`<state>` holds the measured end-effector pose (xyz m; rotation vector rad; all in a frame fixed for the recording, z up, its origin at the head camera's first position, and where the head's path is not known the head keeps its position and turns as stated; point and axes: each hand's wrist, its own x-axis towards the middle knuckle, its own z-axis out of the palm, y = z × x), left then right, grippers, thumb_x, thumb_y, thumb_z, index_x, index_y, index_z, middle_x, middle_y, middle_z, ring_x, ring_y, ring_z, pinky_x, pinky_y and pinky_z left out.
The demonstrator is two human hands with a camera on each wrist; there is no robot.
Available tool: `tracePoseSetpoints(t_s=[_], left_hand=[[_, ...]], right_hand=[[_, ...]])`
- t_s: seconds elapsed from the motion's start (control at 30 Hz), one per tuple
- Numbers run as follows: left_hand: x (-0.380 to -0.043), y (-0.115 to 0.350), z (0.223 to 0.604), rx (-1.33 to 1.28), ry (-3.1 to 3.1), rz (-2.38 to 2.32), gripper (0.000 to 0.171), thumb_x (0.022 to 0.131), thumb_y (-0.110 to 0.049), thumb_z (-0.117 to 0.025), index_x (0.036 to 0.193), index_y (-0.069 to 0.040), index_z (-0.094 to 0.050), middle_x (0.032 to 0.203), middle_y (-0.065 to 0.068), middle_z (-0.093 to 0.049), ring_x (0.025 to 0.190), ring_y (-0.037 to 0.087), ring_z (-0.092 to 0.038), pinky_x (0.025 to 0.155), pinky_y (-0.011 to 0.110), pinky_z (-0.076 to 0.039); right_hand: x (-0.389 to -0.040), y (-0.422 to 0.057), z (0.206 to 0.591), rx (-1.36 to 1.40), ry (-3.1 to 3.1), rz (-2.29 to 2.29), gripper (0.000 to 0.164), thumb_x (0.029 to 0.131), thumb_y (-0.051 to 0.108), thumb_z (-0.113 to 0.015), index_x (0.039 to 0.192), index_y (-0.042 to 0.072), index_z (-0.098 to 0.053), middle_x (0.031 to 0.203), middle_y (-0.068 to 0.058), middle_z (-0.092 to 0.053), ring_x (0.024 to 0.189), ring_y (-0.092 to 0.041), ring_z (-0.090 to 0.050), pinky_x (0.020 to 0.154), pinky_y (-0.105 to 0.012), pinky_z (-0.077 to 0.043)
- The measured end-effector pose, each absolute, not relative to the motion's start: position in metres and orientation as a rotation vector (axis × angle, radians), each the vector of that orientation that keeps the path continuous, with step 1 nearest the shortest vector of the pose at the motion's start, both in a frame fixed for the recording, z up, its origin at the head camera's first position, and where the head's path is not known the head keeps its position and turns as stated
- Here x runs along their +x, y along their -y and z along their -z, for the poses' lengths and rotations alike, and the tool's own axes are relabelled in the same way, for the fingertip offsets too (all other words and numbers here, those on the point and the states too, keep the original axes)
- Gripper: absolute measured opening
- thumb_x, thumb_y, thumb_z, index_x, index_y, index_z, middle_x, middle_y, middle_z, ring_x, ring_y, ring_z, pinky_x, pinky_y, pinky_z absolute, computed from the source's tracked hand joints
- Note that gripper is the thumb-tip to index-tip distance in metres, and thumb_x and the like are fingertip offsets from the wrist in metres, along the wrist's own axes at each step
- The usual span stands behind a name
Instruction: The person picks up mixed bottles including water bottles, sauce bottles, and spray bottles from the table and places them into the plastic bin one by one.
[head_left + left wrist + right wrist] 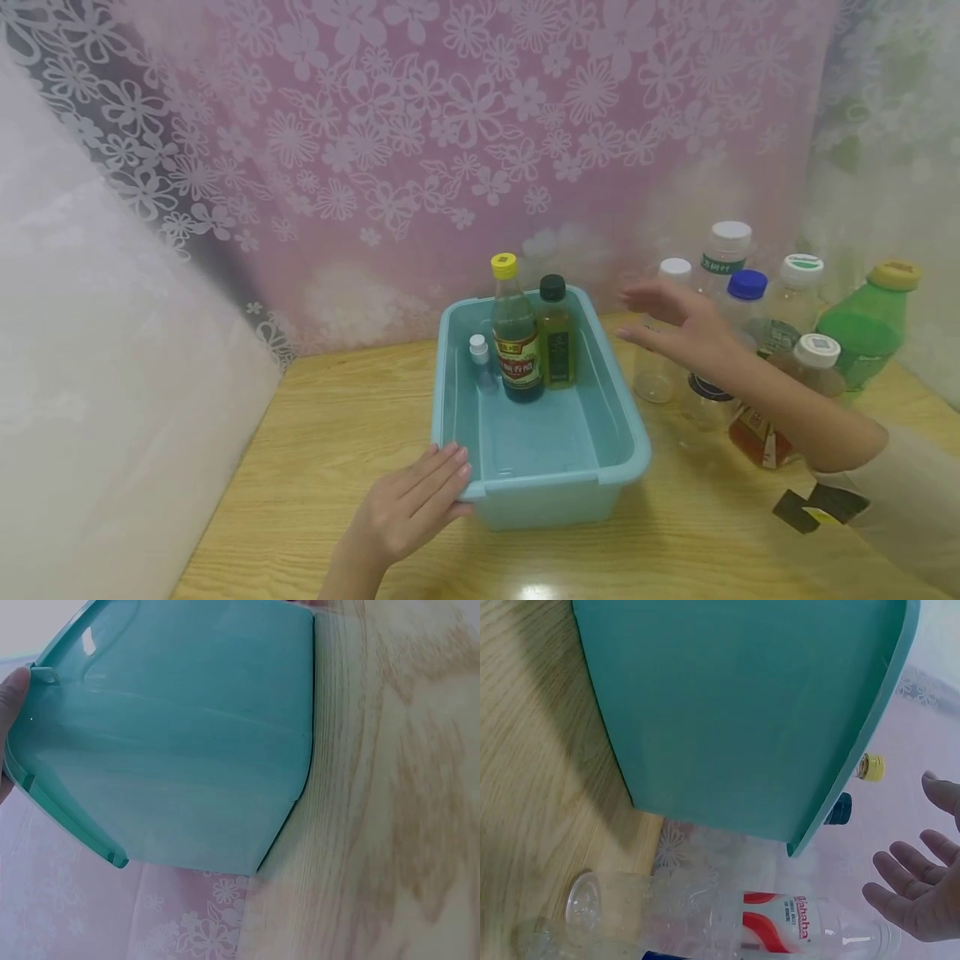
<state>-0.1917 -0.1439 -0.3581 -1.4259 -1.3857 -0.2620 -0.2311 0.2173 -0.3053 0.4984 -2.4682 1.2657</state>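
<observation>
A light blue plastic basin [540, 502] stands on the wooden table. My left hand [408, 506] grips its front left corner, fingers over the rim and thumb below it on the outside. Inside, toward the back, stand a yellow-capped vinegar bottle [517, 362], a dark-capped bottle of yellowish liquid [557, 346] and a small clear bottle with a white cap [479, 350]. My right hand [678, 325] hovers beyond the basin's right rim with spread fingers and holds nothing. Under it stands a clear bottle [654, 385]; the right wrist view shows its red-and-white label [776, 922].
Right of the basin several bottles crowd together: a blue-capped one [747, 286], a green one with an orange cap [862, 333], and one with reddish contents [757, 437]. My right forearm partly covers them. A flowered pink cloth [450, 167] hangs behind the table [337, 417].
</observation>
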Motion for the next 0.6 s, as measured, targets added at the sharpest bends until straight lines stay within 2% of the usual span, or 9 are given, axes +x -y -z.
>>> tracePoseSetpoints(t_s=[0.07, 0.1, 0.2, 0.3, 0.4, 0.47, 0.53, 0.6], left_hand=[[-0.191, 0.144, 0.358, -1.425, 1.382, 0.261, 0.030, 0.094, -0.021, -0.059, 0.104, 0.005, -0.068, 0.088, 0.017, -0.072, 0.076, 0.023, -0.072, 0.074, 0.030, -0.061], [-0.191, 0.144, 0.358, -1.424, 1.382, 0.265, 0.030, 0.094, -0.022, -0.059, 0.104, 0.005, -0.068, 0.088, 0.017, -0.072, 0.076, 0.023, -0.072, 0.074, 0.030, -0.061], [-0.191, 0.143, 0.357, -1.424, 1.388, 0.277, 0.031, 0.093, -0.022, -0.059, 0.103, 0.005, -0.069, 0.088, 0.017, -0.072, 0.076, 0.023, -0.072, 0.075, 0.030, -0.061], [-0.190, 0.143, 0.356, -1.420, 1.386, 0.282, 0.031, 0.093, -0.023, -0.059, 0.102, 0.005, -0.069, 0.088, 0.017, -0.072, 0.076, 0.023, -0.072, 0.074, 0.030, -0.061], [-0.190, 0.142, 0.356, -1.416, 1.376, 0.276, 0.032, 0.093, -0.024, -0.059, 0.101, 0.005, -0.069, 0.087, 0.016, -0.072, 0.075, 0.023, -0.072, 0.074, 0.030, -0.061], [-0.191, 0.142, 0.356, -1.417, 1.373, 0.279, 0.032, 0.093, -0.024, -0.060, 0.101, 0.005, -0.069, 0.086, 0.016, -0.072, 0.075, 0.023, -0.072, 0.073, 0.031, -0.061], [-0.191, 0.142, 0.356, -1.419, 1.375, 0.285, 0.032, 0.092, -0.024, -0.060, 0.101, 0.005, -0.069, 0.086, 0.017, -0.072, 0.075, 0.023, -0.072, 0.073, 0.031, -0.061], [-0.191, 0.142, 0.357, -1.421, 1.379, 0.292, 0.032, 0.092, -0.025, -0.060, 0.101, 0.005, -0.069, 0.086, 0.017, -0.072, 0.075, 0.023, -0.072, 0.074, 0.031, -0.061]], right_hand=[[-0.225, -0.221, 0.306, 0.444, 2.498, -1.250, 0.051, 0.087, 0.020, -0.071, 0.131, 0.008, -0.051, 0.131, -0.013, -0.056, 0.120, -0.030, -0.054, 0.098, -0.032, -0.050], [-0.223, -0.223, 0.306, 0.414, 2.516, -1.239, 0.051, 0.086, 0.022, -0.071, 0.132, 0.010, -0.050, 0.131, -0.012, -0.056, 0.121, -0.030, -0.053, 0.098, -0.031, -0.051], [-0.215, -0.229, 0.307, 0.359, 2.517, -1.218, 0.053, 0.084, 0.022, -0.074, 0.132, 0.013, -0.052, 0.130, -0.011, -0.057, 0.119, -0.031, -0.054, 0.093, -0.015, -0.050], [-0.208, -0.235, 0.308, 0.355, 2.504, -1.188, 0.053, 0.083, 0.020, -0.075, 0.131, 0.011, -0.053, 0.128, -0.013, -0.058, 0.117, -0.033, -0.054, 0.084, 0.004, -0.039], [-0.199, -0.239, 0.308, 0.317, 2.519, -1.151, 0.053, 0.083, 0.023, -0.075, 0.130, 0.012, -0.053, 0.128, -0.011, -0.059, 0.119, -0.030, -0.054, 0.083, 0.005, -0.038], [-0.194, -0.243, 0.308, 0.272, 2.542, -1.129, 0.054, 0.083, 0.026, -0.075, 0.131, 0.014, -0.053, 0.129, -0.009, -0.058, 0.122, -0.030, -0.051, 0.092, -0.009, -0.047], [-0.188, -0.246, 0.308, 0.232, 2.554, -1.095, 0.056, 0.082, 0.028, -0.075, 0.132, 0.016, -0.053, 0.133, -0.009, -0.055, 0.126, -0.032, -0.048, 0.098, -0.033, -0.051], [-0.183, -0.249, 0.310, 0.228, 2.529, -1.029, 0.057, 0.080, 0.027, -0.077, 0.131, 0.017, -0.054, 0.135, -0.009, -0.054, 0.130, -0.023, -0.045, 0.103, -0.031, -0.047]])
